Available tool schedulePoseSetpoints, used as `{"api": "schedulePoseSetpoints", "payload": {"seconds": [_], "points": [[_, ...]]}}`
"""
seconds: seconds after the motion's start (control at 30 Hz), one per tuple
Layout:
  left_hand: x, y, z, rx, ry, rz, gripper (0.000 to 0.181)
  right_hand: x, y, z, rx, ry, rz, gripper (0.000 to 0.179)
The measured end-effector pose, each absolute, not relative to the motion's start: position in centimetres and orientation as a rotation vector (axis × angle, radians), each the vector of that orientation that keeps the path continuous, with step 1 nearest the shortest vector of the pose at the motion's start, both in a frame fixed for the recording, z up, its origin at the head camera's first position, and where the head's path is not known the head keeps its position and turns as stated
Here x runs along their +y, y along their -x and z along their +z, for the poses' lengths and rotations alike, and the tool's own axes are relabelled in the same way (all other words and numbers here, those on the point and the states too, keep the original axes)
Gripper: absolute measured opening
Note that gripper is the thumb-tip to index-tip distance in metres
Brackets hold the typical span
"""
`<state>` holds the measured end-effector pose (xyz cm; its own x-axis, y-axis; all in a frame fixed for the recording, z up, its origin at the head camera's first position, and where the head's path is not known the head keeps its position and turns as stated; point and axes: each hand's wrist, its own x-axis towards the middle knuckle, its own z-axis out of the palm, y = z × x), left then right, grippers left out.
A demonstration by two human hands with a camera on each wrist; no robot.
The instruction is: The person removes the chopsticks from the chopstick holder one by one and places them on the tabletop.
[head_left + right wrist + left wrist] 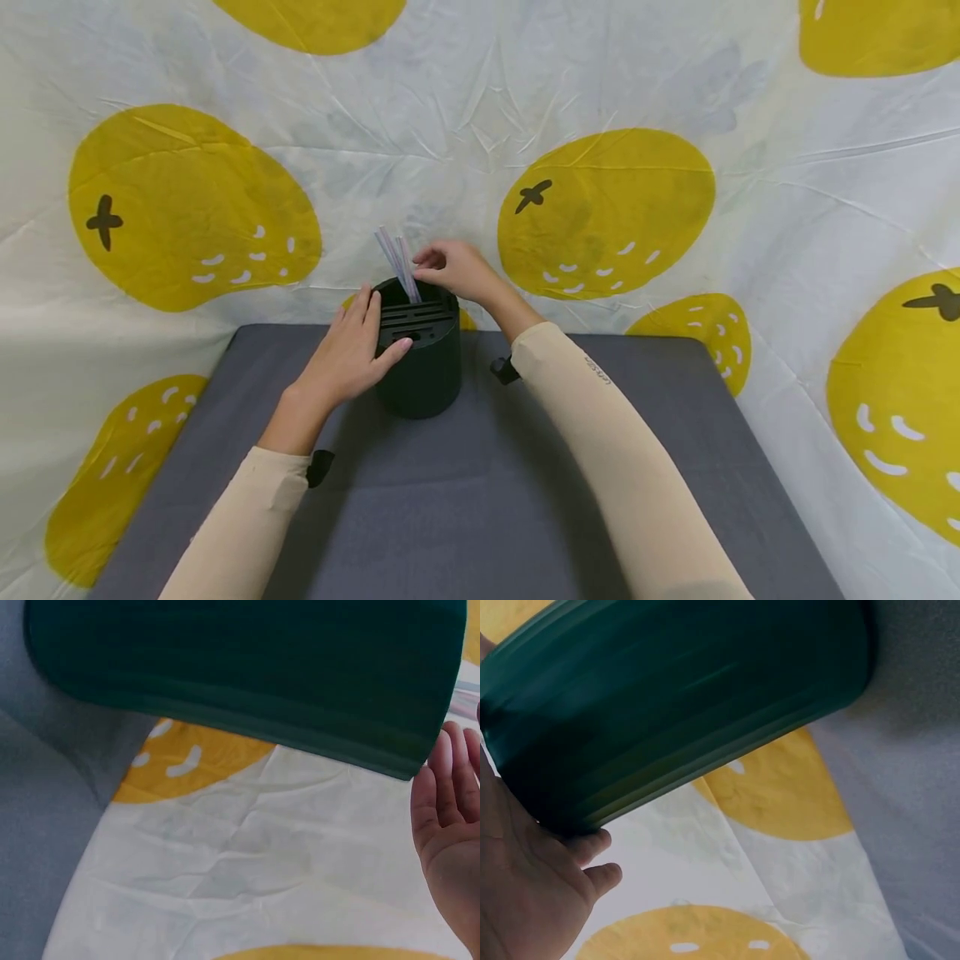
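A dark green, round knife block (417, 375) with a slotted top stands upright near the table's back edge. Several pale, thin straws (393, 250) stick up from the open compartment behind its slots, leaning left. My left hand (341, 358) rests against the block's left side, fingers straight along the rim and thumb laid over the front of the slotted top. My right hand (461, 271) hovers over the back right of the rim with fingers loosely bent, thumb and fingertips right beside the straws. In the right wrist view its fingers (444, 776) reach past the block's rim.
A grey cloth-covered table (465, 508) lies beneath the block. Close behind hangs a white curtain (420, 108) printed with large yellow fruit. Dark straps (320, 468) show at both sleeve cuffs.
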<state>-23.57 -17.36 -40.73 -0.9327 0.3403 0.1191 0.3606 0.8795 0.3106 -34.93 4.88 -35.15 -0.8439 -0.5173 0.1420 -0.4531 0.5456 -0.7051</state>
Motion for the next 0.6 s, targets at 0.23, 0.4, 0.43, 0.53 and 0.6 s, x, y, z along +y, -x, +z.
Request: {"api": "schedulePoseSetpoints", "payload": {"seconds": [0.23,0.4,0.43,0.53,0.6], "points": [[-17.3,23.5,-40.8,-2.979,0.556,-0.490,0.104,3.6,34.8,-35.3,2.738,0.780,-1.187,0.022],[-17.3,23.6,-40.9,-2.971,0.550,-0.477,0.104,2.7,34.7,-35.7,2.797,0.720,-1.144,0.020],[-17.3,23.6,-40.9,-2.971,0.550,-0.477,0.104,2.7,34.7,-35.8,2.803,0.712,-1.138,0.021],[-17.3,23.6,-40.9,-2.974,0.549,-0.485,0.104,2.5,34.6,-35.9,2.810,0.694,-1.127,0.020],[-17.3,23.6,-40.9,-2.975,0.549,-0.491,0.104,2.4,34.5,-35.9,2.819,0.692,-1.112,0.019]]}}
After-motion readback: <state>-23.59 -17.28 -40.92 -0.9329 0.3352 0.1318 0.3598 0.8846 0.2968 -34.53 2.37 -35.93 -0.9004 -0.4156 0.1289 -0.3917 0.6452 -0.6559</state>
